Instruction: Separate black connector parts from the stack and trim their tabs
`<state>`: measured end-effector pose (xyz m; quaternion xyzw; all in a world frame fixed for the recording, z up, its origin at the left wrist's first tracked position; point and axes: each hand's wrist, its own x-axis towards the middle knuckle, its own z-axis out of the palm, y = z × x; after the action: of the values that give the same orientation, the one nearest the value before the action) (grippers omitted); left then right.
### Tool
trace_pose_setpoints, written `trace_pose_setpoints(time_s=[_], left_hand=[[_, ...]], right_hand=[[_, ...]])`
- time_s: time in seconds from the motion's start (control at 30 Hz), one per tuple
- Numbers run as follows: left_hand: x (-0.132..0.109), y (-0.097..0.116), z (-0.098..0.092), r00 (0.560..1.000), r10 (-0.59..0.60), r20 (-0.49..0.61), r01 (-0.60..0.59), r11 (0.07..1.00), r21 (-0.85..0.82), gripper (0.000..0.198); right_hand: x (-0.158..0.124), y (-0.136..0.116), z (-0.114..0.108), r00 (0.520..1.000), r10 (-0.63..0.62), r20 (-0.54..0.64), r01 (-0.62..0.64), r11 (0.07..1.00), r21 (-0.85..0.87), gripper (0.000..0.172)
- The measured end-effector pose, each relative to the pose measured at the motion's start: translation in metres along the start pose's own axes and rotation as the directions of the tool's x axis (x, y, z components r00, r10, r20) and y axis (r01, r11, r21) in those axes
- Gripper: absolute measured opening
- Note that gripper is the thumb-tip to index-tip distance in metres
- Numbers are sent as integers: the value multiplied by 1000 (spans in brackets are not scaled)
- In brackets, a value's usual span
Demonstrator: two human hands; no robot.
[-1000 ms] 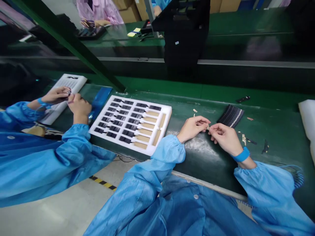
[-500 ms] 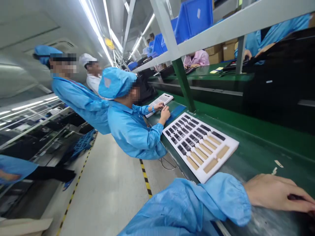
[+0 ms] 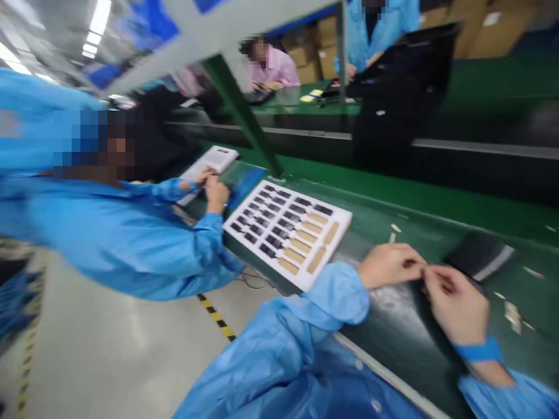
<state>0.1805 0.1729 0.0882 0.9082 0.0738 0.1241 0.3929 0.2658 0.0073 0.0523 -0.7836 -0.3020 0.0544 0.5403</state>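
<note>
Left hand [image 3: 388, 265] and right hand [image 3: 454, 302] meet fingertip to fingertip over green bench [image 3: 437, 221] | pinched part too blurred to identify | risk: slips, lost among scraps.

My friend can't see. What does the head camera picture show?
A person's left hand and right hand meet fingertip to fingertip over a green bench, beside a white tray of small dark parts. A co-worker in blue works to the left. The picture is blurry.
</note>
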Motion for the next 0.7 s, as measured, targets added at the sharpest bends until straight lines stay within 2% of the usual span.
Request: trace_pose_setpoints(time_s=[0.07, 0.2, 0.43, 0.6, 0.7], left_hand=[[0, 0, -2, 999, -15, -52, 13, 999, -37, 16], [1, -3, -3, 998, 26, -51, -33, 990, -138, 15], [-1, -3, -2, 995, 35, -96, -47, 991, -122, 11], [0, -3, -3, 997, 30, -75, -42, 986, -163, 12], [-2, -2, -2, 994, 60, -89, -71, 989, -126, 14]], right_hand=[[2, -12, 2, 999, 52, 16, -52, 998, 44, 41], [6, -18, 8, 994, 109, 23, -111, 979, 172, 41], [2, -17, 7, 994, 104, 38, -110, 973, 202, 32], [3, -19, 7, 993, 115, 27, -118, 968, 222, 30], [1, -19, 7, 994, 111, 10, -111, 973, 202, 29]])
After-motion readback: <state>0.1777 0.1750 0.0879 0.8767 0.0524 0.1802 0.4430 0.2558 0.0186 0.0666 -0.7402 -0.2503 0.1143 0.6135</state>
